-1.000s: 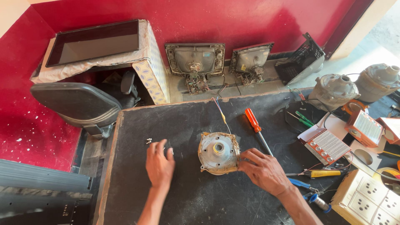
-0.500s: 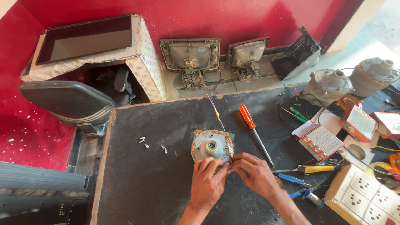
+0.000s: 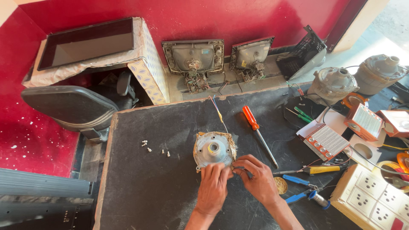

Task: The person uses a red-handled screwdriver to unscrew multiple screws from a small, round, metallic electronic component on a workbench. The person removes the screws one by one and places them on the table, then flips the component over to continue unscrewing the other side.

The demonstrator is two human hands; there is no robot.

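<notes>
**Both hands at near edge of round motor housing on table**

Item: round grey motor housing (image 3: 213, 150), lying flat on the dark table (image 3: 140, 191), centre boss facing up, approx. mid-table. Being round, it has no long axis in plan; its shaft axis points up toward the camera. Thin coloured wires (image 3: 218, 111) lead off its far edge, away from the person.

Left hand (image 3: 213, 187): directly below the housing, i.e. housing lies straight ahead of it, fingers curled onto the near rim. Grip narrow, fingertips pinched at the rim; whether a small part is held between them – cannot tell.

Right hand (image 3: 255, 181): just right of the left hand, fingertips bent in toward the housing's near-right edge, touching or almost touching it. Grip also narrow; contents not visible.

Nearness: both hands meet at the same near edge; left sits more squarely over the housing, right comes in from the side.

Surroundings: small loose screws (image 3: 154, 148) left of the housing, well apart from the hands. Orange-handled screwdriver (image 3: 259, 133) right of the housing, shaft pointing toward the person's right. Blue-handled pliers (image 3: 300, 188) and yellow-handled tool (image 3: 317, 169) further right. White switch panel (image 3: 375, 196) at the table's right corner.
</notes>
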